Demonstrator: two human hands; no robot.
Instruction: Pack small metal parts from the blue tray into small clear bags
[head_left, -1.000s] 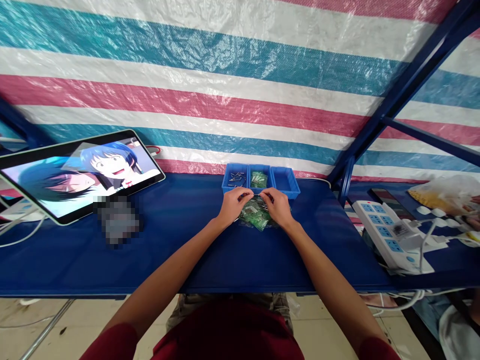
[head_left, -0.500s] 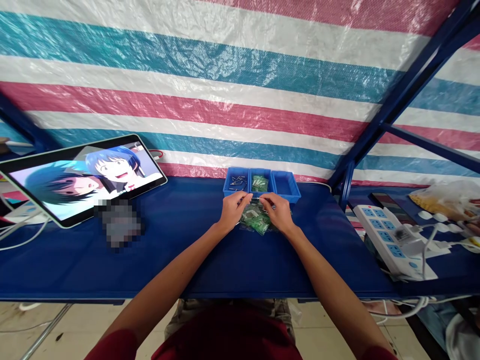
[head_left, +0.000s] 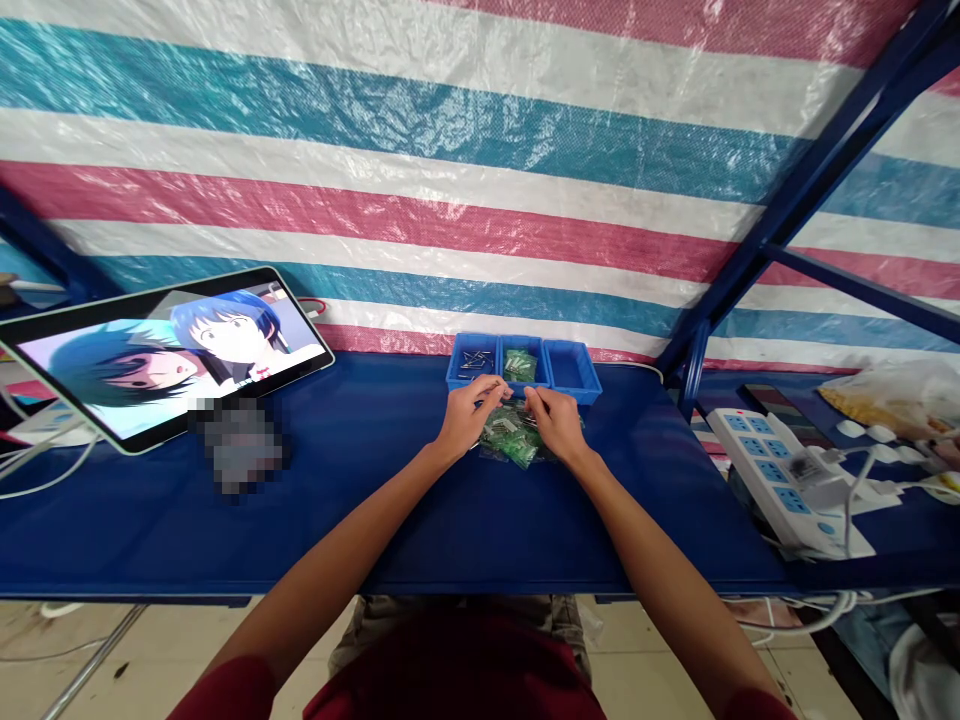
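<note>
My left hand and my right hand face each other over a pile of small clear-and-green packets on the blue table. Thumb and fingers are pinched together on both hands. Whatever sits in either pinch is too small to make out. Just beyond the fingers stand three joined blue bins. In the left bin lie loose thin metal pieces. Green packets fill part of the middle bin, and the right bin shows a bare floor.
A tablet playing a cartoon leans at the left, with a blurred-out item before it. To the right are a white power strip with cables and a plastic bag. Blue frame posts rise before a striped sheet.
My hands have drawn slightly apart at the fingertips. A thin light piece seen between them before no longer shows there. The bins and the pile stay put.
</note>
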